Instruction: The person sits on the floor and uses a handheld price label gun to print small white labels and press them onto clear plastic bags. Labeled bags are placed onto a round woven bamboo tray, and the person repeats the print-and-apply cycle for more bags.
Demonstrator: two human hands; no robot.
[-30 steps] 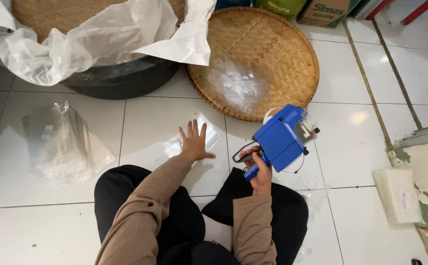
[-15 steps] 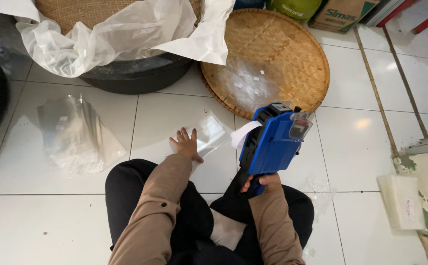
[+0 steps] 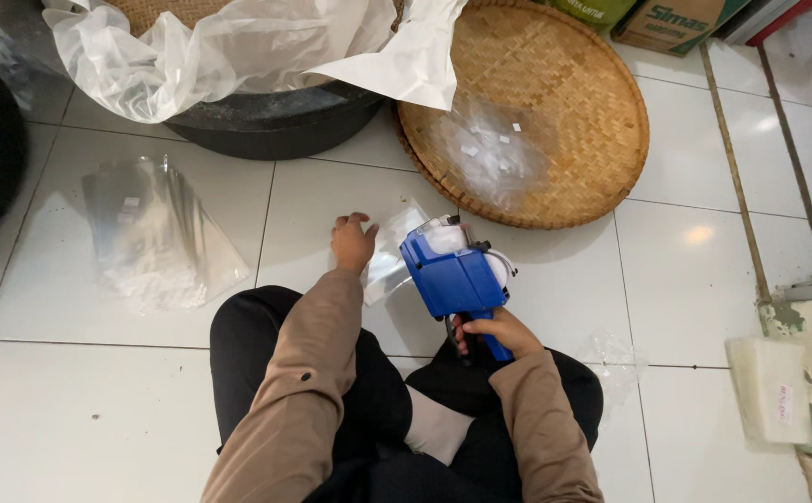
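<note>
Observed, largest to smallest. White tiled floor (image 3: 704,279), on which I sit cross-legged. Ahead, a dark tub (image 3: 276,121) lined with white plastic sheeting. Right of it, a round woven tray (image 3: 574,102) holding a small heap of clear bags with white labels (image 3: 494,154). To my left, a fanned stack of clear plastic bags (image 3: 155,237) lies on the tile. A white block (image 3: 767,387) sits at far right.

My right hand (image 3: 499,331) is closed around the handle of a blue label gun (image 3: 453,270), nose lowered toward one clear bag (image 3: 392,251) on the floor before my knees. My left hand (image 3: 353,240) rests on that bag's left edge, fingers curled, pinning it flat.

Judgement: labelling is in hand. The next move calls for the gun's nose to be pressed squarely onto the pinned bag while the film stays flat.
</note>
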